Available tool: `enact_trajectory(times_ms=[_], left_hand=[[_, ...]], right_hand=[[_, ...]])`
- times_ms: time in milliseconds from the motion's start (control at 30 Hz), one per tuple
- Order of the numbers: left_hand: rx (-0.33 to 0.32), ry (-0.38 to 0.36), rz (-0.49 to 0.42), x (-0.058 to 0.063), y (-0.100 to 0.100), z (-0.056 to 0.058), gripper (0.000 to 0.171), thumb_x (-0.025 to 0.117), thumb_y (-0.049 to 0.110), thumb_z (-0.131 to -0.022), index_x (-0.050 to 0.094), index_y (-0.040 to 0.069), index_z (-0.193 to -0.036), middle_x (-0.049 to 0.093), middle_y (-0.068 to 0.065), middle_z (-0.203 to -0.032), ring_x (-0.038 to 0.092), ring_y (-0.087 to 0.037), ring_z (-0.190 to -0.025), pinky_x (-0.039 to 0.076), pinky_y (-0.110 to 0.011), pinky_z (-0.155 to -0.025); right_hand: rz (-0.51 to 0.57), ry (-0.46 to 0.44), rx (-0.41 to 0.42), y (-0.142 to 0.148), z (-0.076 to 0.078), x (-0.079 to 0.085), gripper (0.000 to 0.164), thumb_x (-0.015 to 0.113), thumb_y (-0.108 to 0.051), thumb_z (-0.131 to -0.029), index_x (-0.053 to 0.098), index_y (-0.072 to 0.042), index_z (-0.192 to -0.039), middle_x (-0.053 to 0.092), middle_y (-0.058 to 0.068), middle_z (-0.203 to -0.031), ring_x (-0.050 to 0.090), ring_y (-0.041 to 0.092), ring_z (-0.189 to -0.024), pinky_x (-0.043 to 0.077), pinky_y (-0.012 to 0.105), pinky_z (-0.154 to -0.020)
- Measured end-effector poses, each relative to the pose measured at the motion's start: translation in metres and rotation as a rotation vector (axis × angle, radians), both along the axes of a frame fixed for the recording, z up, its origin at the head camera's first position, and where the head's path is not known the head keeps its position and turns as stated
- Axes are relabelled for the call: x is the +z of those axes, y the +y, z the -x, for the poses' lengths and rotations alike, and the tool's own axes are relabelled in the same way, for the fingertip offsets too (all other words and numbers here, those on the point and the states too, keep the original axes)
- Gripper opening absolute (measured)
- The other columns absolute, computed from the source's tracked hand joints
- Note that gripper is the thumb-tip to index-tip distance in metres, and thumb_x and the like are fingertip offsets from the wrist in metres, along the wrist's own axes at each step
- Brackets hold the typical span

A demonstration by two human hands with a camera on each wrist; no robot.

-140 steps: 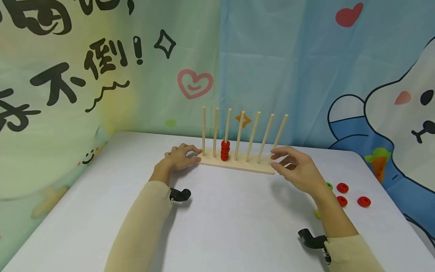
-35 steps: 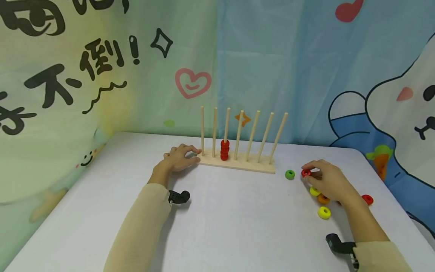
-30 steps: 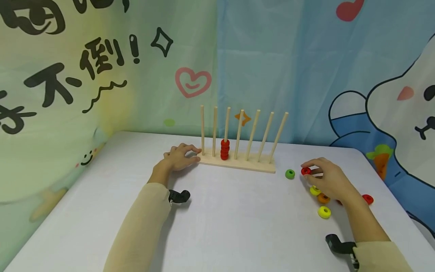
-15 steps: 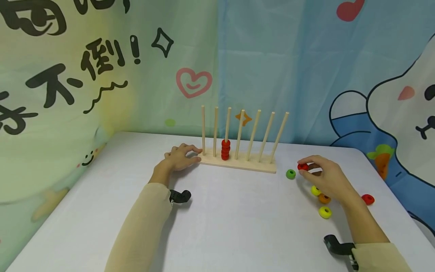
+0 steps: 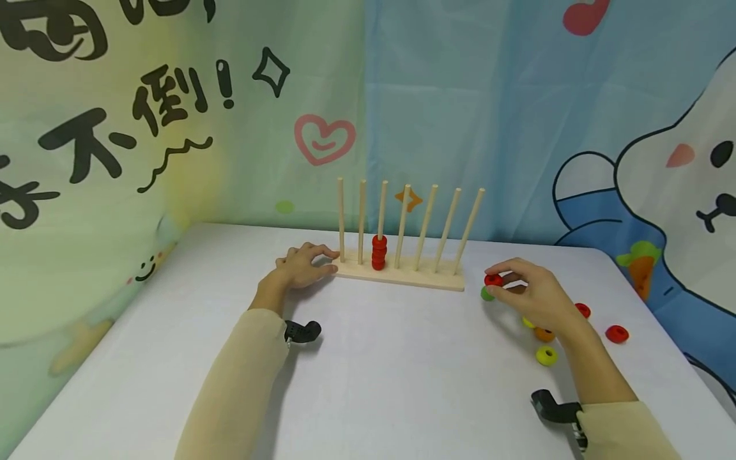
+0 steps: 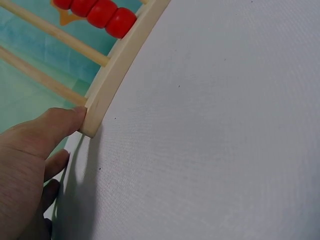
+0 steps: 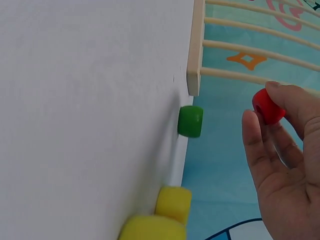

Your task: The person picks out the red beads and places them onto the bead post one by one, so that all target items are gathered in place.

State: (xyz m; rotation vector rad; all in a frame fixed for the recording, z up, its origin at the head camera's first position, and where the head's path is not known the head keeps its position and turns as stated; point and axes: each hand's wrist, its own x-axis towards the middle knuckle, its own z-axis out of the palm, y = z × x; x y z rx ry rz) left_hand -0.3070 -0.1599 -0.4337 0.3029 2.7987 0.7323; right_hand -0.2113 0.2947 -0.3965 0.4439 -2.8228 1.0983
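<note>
A wooden peg stand (image 5: 399,276) with several upright pegs stands towards the back of the table. Several red beads (image 5: 379,253) are stacked on its third peg from the left. My left hand (image 5: 300,266) grips the left end of the base; in the left wrist view the thumb (image 6: 67,122) lies against that end. To the right of the stand, my right hand (image 5: 530,291) pinches a red bead (image 5: 492,280) between thumb and fingers, raised off the table. The right wrist view shows this red bead (image 7: 268,106) apart from the green bead (image 7: 190,121) on the table.
Yellow (image 5: 547,356), orange (image 5: 544,335) and red beads (image 5: 617,334) lie loose on the white table (image 5: 402,377), near and beyond my right forearm. A printed cloth backdrop (image 5: 437,115) hangs behind the table. Each wrist carries a black camera mount (image 5: 303,331).
My right hand has left the stand's right end, picked up a red bead among the loose ones, and lifted it leftward, now above the green bead. My left hand has stayed at the base.
</note>
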Motion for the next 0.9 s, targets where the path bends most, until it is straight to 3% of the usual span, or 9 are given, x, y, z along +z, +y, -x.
enact_trajectory(times_ms=[200, 433, 900], left_hand=[[-0.007, 0.006, -0.005, 0.001, 0.003, -0.001, 0.044, 0.057, 0.053, -0.098, 0.058, 0.040, -0.141, 0.039, -0.006, -0.159, 0.032, -0.037, -0.142, 0.025, -0.063, -0.107], [-0.001, 0.008, -0.002, 0.002, 0.003, 0.001, 0.044, 0.057, 0.053, -0.098, 0.058, 0.039, -0.141, 0.039, -0.006, -0.159, 0.032, -0.038, -0.142, 0.025, -0.063, -0.107], [0.007, 0.009, -0.015, -0.003, -0.001, -0.001, 0.045, 0.056, 0.052, -0.099, 0.059, 0.038, -0.141, 0.039, -0.007, -0.159, 0.031, -0.039, -0.142, 0.024, -0.064, -0.107]], right_hand=[[0.032, -0.014, 0.011, -0.007, -0.001, -0.001, 0.033, 0.075, -0.018, -0.096, 0.067, -0.007, -0.126, 0.068, 0.008, -0.121, 0.065, 0.026, -0.107, 0.050, 0.010, -0.084], [0.092, 0.028, 0.049, -0.023, -0.002, 0.009, 0.030, 0.076, -0.017, -0.095, 0.069, -0.009, -0.123, 0.067, 0.007, -0.120, 0.066, 0.024, -0.105, 0.053, 0.014, -0.086], [0.178, 0.054, 0.142, -0.056, 0.014, 0.004, 0.030, 0.076, -0.005, -0.092, 0.070, -0.005, -0.121, 0.067, 0.010, -0.120, 0.068, 0.027, -0.105, 0.055, 0.019, -0.086]])
